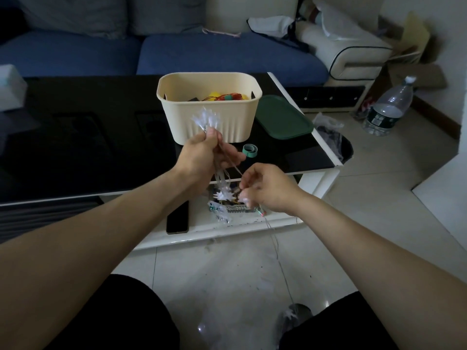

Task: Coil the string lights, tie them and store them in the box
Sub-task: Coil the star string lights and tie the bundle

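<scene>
Left hand (202,152) grips coiled string lights (205,120) before the box (209,117). Right hand (265,188) pinches the trailing wire (278,256).

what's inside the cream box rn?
Inside the cream box: a yellow item, a coil of red cord with a teal piece and something dark. The front wall hides everything lower, so the box's floor is unseen.

We see both our forearms bare to the frame edge, with no sleeves, watch or rings showing on our left hand (202,152) or right hand (267,188). Black shorts (121,319) cover our thighs.
</scene>
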### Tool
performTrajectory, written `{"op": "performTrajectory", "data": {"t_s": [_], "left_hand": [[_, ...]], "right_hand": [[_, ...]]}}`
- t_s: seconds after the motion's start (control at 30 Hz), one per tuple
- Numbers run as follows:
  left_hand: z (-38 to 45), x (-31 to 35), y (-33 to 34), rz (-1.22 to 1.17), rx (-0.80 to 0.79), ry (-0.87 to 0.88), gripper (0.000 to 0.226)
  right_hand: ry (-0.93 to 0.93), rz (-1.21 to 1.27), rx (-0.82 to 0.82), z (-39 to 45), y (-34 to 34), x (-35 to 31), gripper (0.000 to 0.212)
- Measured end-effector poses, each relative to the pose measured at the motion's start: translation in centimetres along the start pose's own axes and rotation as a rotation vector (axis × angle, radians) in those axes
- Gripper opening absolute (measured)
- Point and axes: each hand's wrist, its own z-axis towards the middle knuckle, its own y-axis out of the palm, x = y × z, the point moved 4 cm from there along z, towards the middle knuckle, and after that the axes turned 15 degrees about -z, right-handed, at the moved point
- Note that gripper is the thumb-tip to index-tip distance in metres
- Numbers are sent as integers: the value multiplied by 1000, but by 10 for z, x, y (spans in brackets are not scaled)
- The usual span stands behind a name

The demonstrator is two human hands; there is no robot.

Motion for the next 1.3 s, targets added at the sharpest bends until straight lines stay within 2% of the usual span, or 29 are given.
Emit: {"op": "performTrajectory", "data": {"t_s": [0.1,0.17,0.4,0.53,0.67,0.77,0.83,0.9,1.0,1.1,1.2,1.3], "left_hand": [[0,-1,1,-55,4,-32,34],[0,-1,-2,-44,49,-47,35],[-1,5,-13,-24,240,-23,35],[-1,7,-17,-27,294,-4,33],[-1,1,-14,-17,265,-20,33],[0,-4,-11,30,245,-19,32],[1,-5,-11,37,245,-13,31],[2,-5,-11,24,243,-11,31],[3,-6,-9,26,229,-16,31],[3,-9,-7,41,214,-24,32],[2,-9,-6,56,198,-24,31],[3,-9,-8,69,204,-17,31]], "right_hand": [[78,54,-188,-2,11,10,27],[125,41,-257,-3,13,15,32],[172,-203,-485,-1,4,44,10],[269,-332,-368,5,-17,76,8],[387,-154,-154,7,-33,105,6],[386,-50,123,10,-46,105,7],[383,53,282,9,-54,101,13],[415,84,352,7,-57,100,27],[526,174,345,2,-57,99,50],[653,395,196,-3,-51,93,55],[720,439,65,-6,-47,91,44],[651,519,137,-2,-54,89,24]]}}
